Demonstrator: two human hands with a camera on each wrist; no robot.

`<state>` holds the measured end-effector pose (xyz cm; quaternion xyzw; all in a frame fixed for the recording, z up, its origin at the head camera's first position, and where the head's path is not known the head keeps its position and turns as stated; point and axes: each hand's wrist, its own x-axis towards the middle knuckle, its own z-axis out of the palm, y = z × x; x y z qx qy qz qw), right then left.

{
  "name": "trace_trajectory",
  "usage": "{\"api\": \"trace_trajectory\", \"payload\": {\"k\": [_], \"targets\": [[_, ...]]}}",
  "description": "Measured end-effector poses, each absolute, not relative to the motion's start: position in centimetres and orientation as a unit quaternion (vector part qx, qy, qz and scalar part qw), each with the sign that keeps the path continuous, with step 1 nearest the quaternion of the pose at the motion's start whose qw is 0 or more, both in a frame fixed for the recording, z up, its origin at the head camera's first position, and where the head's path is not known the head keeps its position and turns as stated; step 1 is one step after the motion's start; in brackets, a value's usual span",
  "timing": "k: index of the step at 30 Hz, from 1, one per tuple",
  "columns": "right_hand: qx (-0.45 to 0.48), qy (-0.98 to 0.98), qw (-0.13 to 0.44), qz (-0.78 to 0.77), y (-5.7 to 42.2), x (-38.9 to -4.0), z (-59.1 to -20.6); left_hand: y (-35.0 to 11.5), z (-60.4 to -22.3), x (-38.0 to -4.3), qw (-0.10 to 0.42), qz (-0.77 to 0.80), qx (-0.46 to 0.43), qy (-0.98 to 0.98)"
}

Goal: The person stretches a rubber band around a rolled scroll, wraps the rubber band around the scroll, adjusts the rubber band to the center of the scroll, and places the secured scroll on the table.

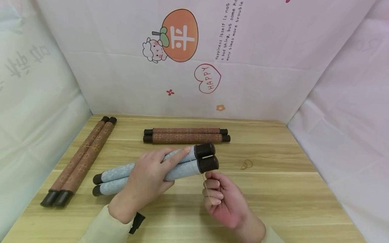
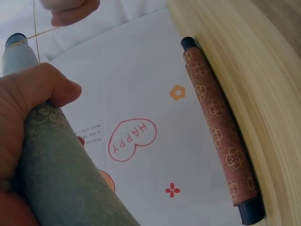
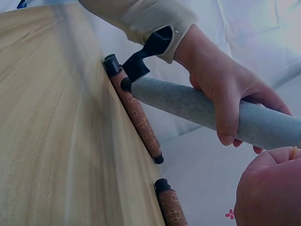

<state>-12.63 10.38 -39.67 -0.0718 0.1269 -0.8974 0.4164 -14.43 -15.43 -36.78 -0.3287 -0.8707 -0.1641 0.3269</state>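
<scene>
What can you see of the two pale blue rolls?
The pale blue rolls sit side by side, faintly patterned and fabric-like, with dark caps at both ends. The left hand grips them around the middle, above the wooden table. Near one end a thin band crosses them, held taut by the right hand.

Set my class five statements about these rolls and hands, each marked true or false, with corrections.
1. The left hand grips two blue rolls. True.
2. The right hand holds a brown roll. False: it holds a thin band.
3. The blue rolls have black ends. True.
4. Loose bands lie on the table. True.
5. All brown rolls lie together. False: one brown pair lies at the table's left, another brown pair toward the back.
</scene>
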Motion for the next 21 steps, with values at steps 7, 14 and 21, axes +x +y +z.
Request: {"api": "trace_trajectory", "payload": {"k": [7, 14, 21], "targets": [[-0.07, 0.2, 0.376, -0.902, 10.4, -12.9, -39.2, -15.2, -37.1, -14.0, 0.318, -0.165, -0.357, -0.863], [-0.095, 0.24, 0.374, -0.891, 10.6, -13.2, -38.9, -15.1, -37.2, -13.7, 0.305, -0.156, -0.38, -0.859], [-0.082, 0.313, 0.354, -0.877, 11.2, -13.8, -38.4, -15.3, -37.3, -13.5, 0.303, -0.133, -0.4, -0.855]]}}
